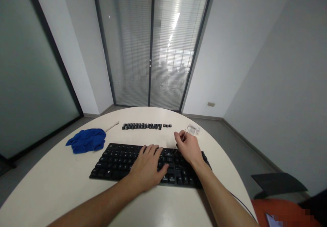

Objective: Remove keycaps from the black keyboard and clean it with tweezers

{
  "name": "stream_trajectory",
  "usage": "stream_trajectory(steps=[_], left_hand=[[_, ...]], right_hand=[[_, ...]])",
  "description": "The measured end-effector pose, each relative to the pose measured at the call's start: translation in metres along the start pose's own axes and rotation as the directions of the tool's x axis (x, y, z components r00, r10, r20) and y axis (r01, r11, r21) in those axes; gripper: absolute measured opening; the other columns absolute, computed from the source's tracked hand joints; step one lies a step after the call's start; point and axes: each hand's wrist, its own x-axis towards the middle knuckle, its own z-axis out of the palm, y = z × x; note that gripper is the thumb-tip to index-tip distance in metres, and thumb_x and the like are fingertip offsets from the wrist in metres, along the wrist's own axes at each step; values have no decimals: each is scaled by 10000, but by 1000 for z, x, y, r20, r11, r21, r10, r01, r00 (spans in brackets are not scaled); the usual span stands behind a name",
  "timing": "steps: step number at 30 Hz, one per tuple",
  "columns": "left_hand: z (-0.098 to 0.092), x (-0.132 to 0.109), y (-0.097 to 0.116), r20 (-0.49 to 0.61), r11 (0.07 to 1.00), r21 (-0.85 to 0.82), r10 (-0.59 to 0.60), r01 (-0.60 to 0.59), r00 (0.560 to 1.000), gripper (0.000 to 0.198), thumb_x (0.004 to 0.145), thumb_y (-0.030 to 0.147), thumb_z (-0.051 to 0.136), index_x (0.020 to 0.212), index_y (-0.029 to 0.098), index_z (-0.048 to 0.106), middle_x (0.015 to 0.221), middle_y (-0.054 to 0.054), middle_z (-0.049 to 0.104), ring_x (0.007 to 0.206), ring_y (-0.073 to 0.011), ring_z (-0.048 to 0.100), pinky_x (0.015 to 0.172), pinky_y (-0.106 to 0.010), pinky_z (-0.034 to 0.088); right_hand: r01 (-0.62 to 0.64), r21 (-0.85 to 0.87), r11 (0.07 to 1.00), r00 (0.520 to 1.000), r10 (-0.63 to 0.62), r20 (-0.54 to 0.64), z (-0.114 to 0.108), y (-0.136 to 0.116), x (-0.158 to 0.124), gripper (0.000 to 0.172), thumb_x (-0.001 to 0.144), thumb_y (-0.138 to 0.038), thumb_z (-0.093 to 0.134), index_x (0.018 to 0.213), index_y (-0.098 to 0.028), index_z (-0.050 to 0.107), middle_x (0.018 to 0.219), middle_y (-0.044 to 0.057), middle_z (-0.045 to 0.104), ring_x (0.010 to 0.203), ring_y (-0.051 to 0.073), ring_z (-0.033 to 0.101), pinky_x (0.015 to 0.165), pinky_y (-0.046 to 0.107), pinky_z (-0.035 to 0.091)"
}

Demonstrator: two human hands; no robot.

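A black keyboard (114,162) lies on the round white table (51,186). My left hand (146,167) rests flat on its middle keys with the fingers stretched out. Above the keyboard's right end, my right hand (187,147) is closed in a pinch on a thin wire tool that is hard to make out. A row of loose black keycaps (143,126) is lined up beyond the keyboard.
A crumpled blue cloth (87,140) lies at the left with a thin pale stick (111,126) beside it. A small clear plastic bag (192,129) sits past my right hand. A dark chair (278,183) and an orange seat (281,211) stand at the lower right.
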Motion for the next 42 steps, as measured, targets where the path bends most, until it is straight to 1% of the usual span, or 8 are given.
stream_trajectory(steps=[6, 13, 19, 25, 29, 33, 37, 42], left_hand=[[0, 0, 0, -13, 1000, -8, 2, -2, 1000, 508, 901, 467, 470, 1318, 180, 507, 1373, -122, 530, 1289, -310, 442, 1124, -532, 273], [0, 1, 1, -8, 1000, 10, 6, -6, 1000, 513, 906, 463, 459, 1323, 167, 509, 1376, -124, 531, 1289, -307, 445, 1120, -524, 288], [1, 0, 0, -15, 1000, 14, 9, -8, 1000, 510, 907, 473, 457, 1320, 177, 509, 1377, -122, 532, 1291, -302, 448, 1123, -523, 281], [-1, 0, 1, -14, 1000, 21, 5, -5, 1000, 514, 903, 470, 465, 1321, 175, 514, 1382, -124, 531, 1289, -304, 448, 1119, -522, 286], [-3, 1, 2, 1, 1000, 16, 0, 0, 1000, 524, 904, 466, 471, 1326, 160, 514, 1380, -129, 529, 1294, -305, 440, 1124, -514, 281], [-4, 0, 3, -7, 1000, 5, -2, 2, 1000, 512, 905, 463, 476, 1319, 163, 518, 1373, -128, 534, 1291, -308, 445, 1120, -514, 289], [-4, 0, 3, -6, 1000, 18, 4, -4, 1000, 525, 906, 460, 475, 1329, 152, 511, 1382, -132, 527, 1292, -308, 443, 1126, -517, 281], [-2, 1, 3, -3, 1000, 21, 5, -5, 1000, 524, 907, 461, 473, 1329, 153, 512, 1378, -131, 530, 1291, -306, 443, 1127, -515, 283]], right_hand=[[-22, -29, 999, 999, 21, -40, 2, 4, 0, 426, 926, -468, 439, 585, -215, 490, 524, 18, 584, 514, 163, 557, 550, 264, 350], [-10, -64, 998, 999, 7, -44, 2, 5, 1, 383, 918, -441, 464, 617, -211, 518, 546, 18, 597, 530, 165, 565, 556, 264, 352], [7, -51, 999, 1000, -7, -15, 1, -2, 0, 393, 916, -451, 475, 602, -216, 504, 526, 8, 584, 518, 164, 577, 557, 265, 354], [-13, 25, 1000, 998, 11, 62, -1, -6, -4, 483, 978, -453, 323, 645, -208, 573, 501, 30, 609, 522, 183, 606, 563, 265, 388], [-40, 21, 999, 996, 38, 85, -2, -7, -4, 479, 980, -430, 319, 664, -209, 603, 467, 26, 603, 515, 191, 617, 557, 264, 399], [-51, 17, 999, 993, 49, 104, -1, -10, -4, 483, 978, -419, 326, 658, -208, 620, 457, 26, 602, 522, 195, 628, 574, 267, 416], [-45, 0, 999, 994, 45, 95, 0, -12, -4, 496, 978, -424, 340, 634, -209, 626, 462, 34, 610, 529, 195, 634, 595, 269, 426], [-16, -30, 999, 994, 20, 109, 0, -17, -7, 495, 983, -431, 351, 666, -205, 657, 485, 37, 628, 541, 195, 641, 597, 262, 426]])
